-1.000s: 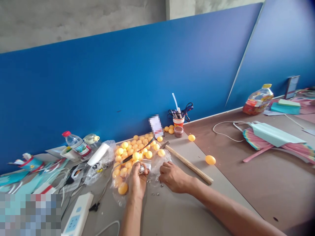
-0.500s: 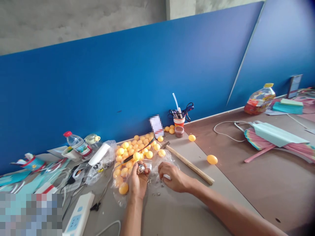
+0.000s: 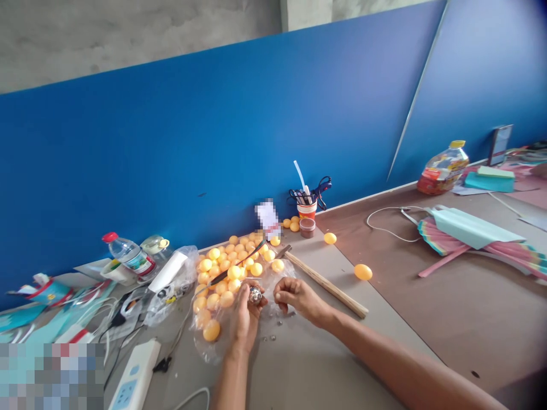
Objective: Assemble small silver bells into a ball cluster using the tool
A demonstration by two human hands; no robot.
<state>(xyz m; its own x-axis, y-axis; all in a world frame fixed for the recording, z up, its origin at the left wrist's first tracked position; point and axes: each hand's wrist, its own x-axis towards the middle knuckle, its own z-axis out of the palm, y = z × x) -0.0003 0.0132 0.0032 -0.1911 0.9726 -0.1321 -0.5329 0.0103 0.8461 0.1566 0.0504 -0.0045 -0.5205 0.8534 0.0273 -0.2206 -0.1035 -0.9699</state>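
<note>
My left hand (image 3: 244, 322) is closed around a shiny, silvery, ball-shaped thing with an uneven surface (image 3: 255, 294), held at the front of the orange balls. To its right, my right hand (image 3: 300, 299) has its thumb and fingers pinched together just above the table; whatever may be between them is too small to tell. Several small metallic bits (image 3: 272, 338) lie on the table below the two hands. Clear plastic (image 3: 277, 279) is spread behind my right hand. Several orange balls (image 3: 222, 266) lie in and on a clear bag left of the hands.
A hammer with a wooden handle (image 3: 327, 285) lies right of the bag. A soldering-iron-like tool (image 3: 220, 277) rests across the balls. Behind stand a cup of pens (image 3: 306, 210) and a small lidded tub (image 3: 307, 228). A power strip (image 3: 134, 376), cables and bottles crowd the left.
My left hand has moved right with the silvery ball, closer to my right hand. The whitish thing at my right fingers is out of sight. The camera view has shifted slightly.
</note>
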